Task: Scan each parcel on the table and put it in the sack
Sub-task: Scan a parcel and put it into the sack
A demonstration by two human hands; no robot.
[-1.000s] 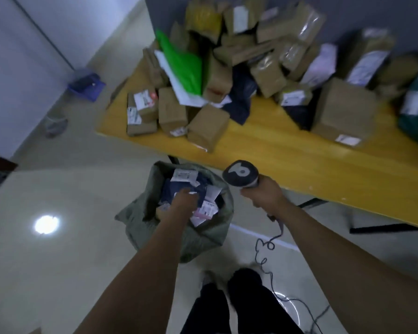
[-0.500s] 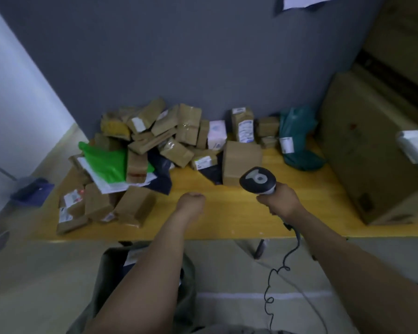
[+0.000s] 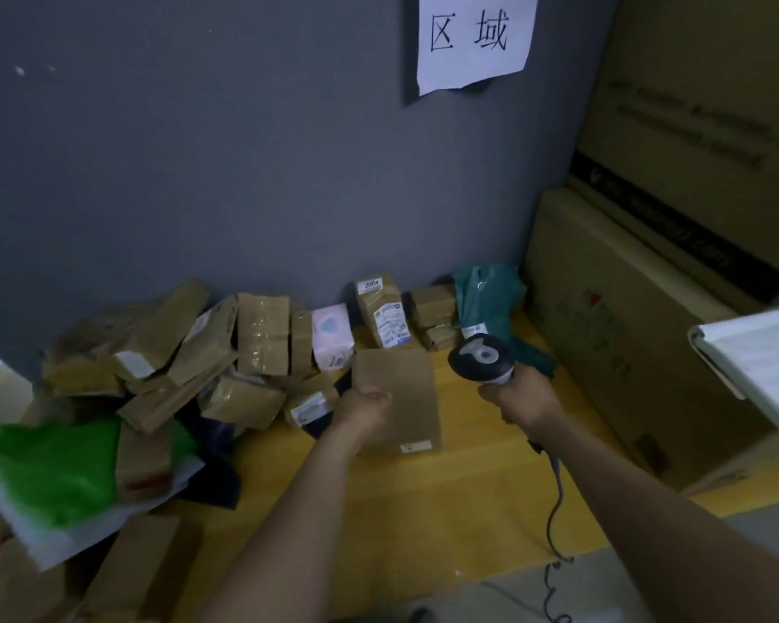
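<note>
While the right hand (image 3: 520,397) grips the scanner (image 3: 482,359) ready, the left hand (image 3: 363,406) curls against the brown box (image 3: 401,379) just left of it on the table (image 3: 423,510), seemingly to lift it for scanning, though whether it grips cannot be told.

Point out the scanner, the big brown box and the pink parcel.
scanner (image 3: 481,358), head view, its dark head.
big brown box (image 3: 412,393), head view, its top face.
pink parcel (image 3: 331,335), head view, its front face.

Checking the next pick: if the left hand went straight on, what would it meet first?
Probably the plain cardboard box; the left hand is at its left edge, contact unclear.
</note>
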